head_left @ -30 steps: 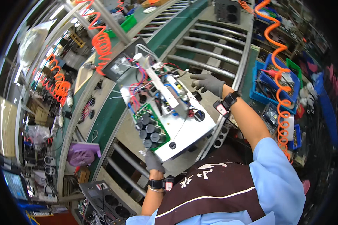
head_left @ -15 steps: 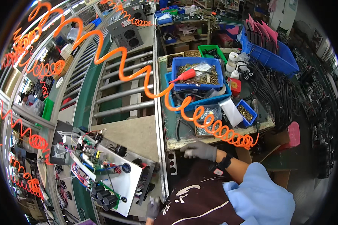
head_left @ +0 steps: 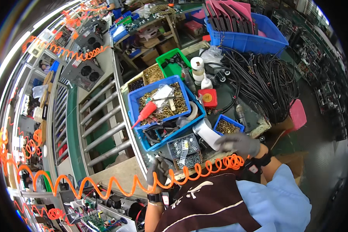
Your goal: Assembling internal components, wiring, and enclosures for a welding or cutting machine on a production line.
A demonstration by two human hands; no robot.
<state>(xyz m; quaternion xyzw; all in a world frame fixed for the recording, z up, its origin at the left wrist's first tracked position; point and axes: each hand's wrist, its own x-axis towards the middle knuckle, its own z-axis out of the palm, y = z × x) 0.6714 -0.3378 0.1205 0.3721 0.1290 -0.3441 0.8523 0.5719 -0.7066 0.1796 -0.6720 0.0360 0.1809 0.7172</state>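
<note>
My left hand (head_left: 157, 173), in a grey glove with pale fingertips, is at the near left edge of the workbench. Its fingers point up and look apart, beside dark-handled pliers (head_left: 167, 159) that it partly hides. An orange coiled air hose (head_left: 133, 185) crosses in front of its wrist. My right hand (head_left: 241, 144), also gloved in grey, is open over the bench's near edge, slightly blurred. Its fingertips overlap the end of a curled white sheet (head_left: 208, 133), next to a small blue bin of brass screws (head_left: 227, 127). Between the hands lies a box of small metal fasteners (head_left: 183, 146).
A blue bin of brass parts (head_left: 173, 80) holds a red-handled tool (head_left: 145, 113). Behind are a green bin (head_left: 173, 74), white bottles (head_left: 197, 69) and black cables (head_left: 255, 83). Left are a roller conveyor (head_left: 104, 127) and an opened electronic unit (head_left: 116, 216).
The view has turned toward the bench. My left hand has come up from beside the electronic unit to the bench edge; my right hand has moved to the white sheet. The orange hose hangs nearer me.
</note>
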